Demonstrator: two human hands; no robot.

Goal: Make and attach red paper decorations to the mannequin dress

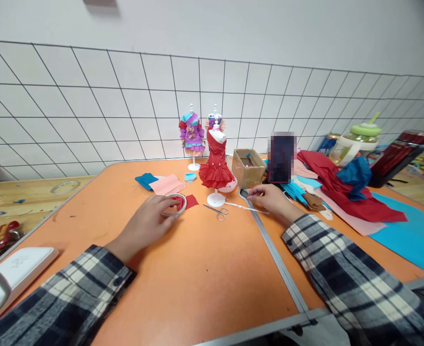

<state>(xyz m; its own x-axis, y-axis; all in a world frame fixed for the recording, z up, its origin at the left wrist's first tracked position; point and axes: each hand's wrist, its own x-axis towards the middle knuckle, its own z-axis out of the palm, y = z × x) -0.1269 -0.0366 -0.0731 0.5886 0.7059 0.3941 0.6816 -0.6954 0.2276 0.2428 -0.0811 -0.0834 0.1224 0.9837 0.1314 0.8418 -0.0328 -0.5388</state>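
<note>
My left hand [147, 224] rests on the orange table [204, 278] with its fingers closed round a roll of clear tape [175, 203]. A small red cloth piece [191, 201] lies right behind the roll. My right hand [272, 199] pinches the end of a thin white strip [246, 207] that runs left toward small scissors [217, 212]. A white mannequin in a red dress [216, 166] stands between the hands, just behind the scissors. A second mannequin in a purple dress [192, 136] stands further back.
A small open cardboard box [248, 167] and a dark phone [281, 158] stand behind my right hand. Red cloth [341, 190], blue cloth [406, 230] and pink cloth pieces [167, 184] lie about. A green-lidded cup [356, 142] stands far right. A wire grid [89, 105] lines the wall.
</note>
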